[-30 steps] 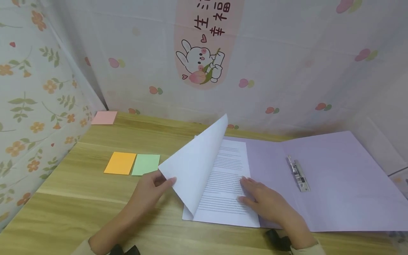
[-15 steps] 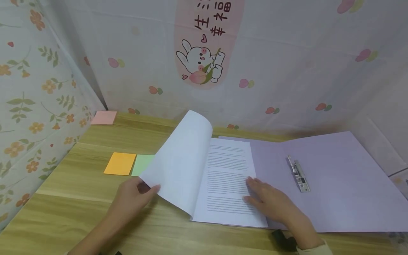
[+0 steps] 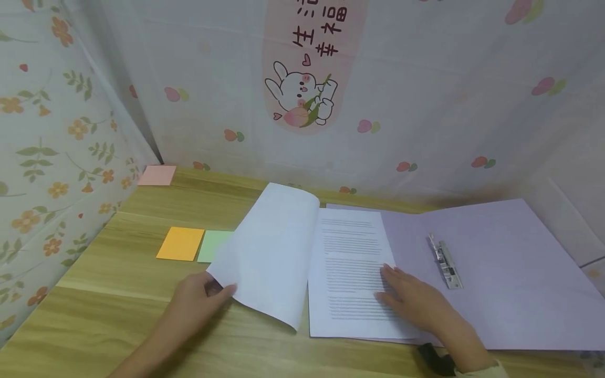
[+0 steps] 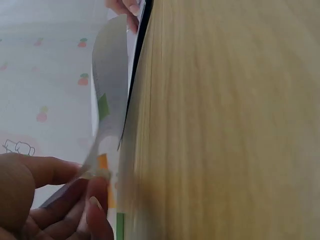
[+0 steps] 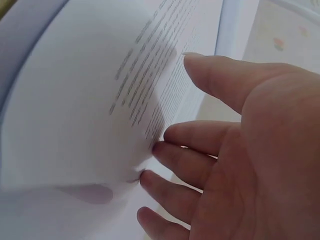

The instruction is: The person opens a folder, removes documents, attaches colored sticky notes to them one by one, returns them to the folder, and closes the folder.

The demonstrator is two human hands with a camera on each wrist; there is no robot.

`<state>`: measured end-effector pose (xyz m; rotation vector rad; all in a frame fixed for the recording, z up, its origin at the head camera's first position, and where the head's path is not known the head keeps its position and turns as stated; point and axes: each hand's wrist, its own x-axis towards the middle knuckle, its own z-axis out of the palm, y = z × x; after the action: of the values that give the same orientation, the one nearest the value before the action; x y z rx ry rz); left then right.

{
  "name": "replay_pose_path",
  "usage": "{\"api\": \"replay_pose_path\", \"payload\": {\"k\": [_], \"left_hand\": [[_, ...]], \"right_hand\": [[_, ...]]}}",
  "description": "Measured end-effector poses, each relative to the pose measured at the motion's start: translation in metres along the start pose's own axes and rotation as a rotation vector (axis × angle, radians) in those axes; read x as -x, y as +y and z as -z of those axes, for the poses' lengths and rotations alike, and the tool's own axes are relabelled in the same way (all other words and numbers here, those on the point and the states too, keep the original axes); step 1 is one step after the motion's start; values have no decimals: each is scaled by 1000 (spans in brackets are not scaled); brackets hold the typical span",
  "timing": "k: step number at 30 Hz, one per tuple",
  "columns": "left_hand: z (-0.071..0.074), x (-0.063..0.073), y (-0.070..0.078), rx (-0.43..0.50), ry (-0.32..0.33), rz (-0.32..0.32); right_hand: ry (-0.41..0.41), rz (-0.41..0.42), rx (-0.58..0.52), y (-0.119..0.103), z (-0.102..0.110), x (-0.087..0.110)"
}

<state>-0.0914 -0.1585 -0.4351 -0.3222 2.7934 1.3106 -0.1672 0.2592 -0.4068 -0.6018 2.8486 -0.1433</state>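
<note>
In the head view my left hand (image 3: 198, 296) pinches the near left corner of a white paper sheet (image 3: 269, 252) between thumb and fingers. The sheet bows upward, its blank side showing, and overlaps the green sticky note (image 3: 212, 245). A printed page (image 3: 356, 273) lies right of it, partly over the open purple folder (image 3: 510, 273). My right hand (image 3: 420, 299) has its fingertips on that page's right part. The right wrist view shows those fingers (image 5: 185, 160) extended at the paper. In the left wrist view, thumb and fingers grip the sheet's edge (image 4: 112, 70).
A metal clip (image 3: 445, 262) is fixed inside the folder. An orange sticky note (image 3: 180, 243) lies left of the green one, and a pink note (image 3: 157, 175) lies at the far left corner. A patterned curtain (image 3: 198, 105) borders the wooden table's back.
My left hand has moved left and slightly down, swinging the sheet leftward off the printed page. My right hand and the printed page have shifted right, opening a gap at the near edge.
</note>
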Motion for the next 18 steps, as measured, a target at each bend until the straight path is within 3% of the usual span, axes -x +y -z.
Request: {"api": "replay_pose_path", "payload": {"k": [6,10,12,14,16,18], "left_hand": [[4,8,5,-189,-112,24],[17,11,11,-348,-86,11],[22,8,14,-384,-31,-84],[22,4,13,-396,-3,-241],[19,0,9,-401,-38,-394],[12,-1,2,-407,-111,-498]], "right_hand": [[-2,-34,1,2,-2,4],[10,-35,16,0,-4,5],[12,-37,21,0,-5,5],[2,-47,21,-1,-5,5],[-16,-62,11,-3,-5,4],[-39,-77,-4,-5,-4,3]]}}
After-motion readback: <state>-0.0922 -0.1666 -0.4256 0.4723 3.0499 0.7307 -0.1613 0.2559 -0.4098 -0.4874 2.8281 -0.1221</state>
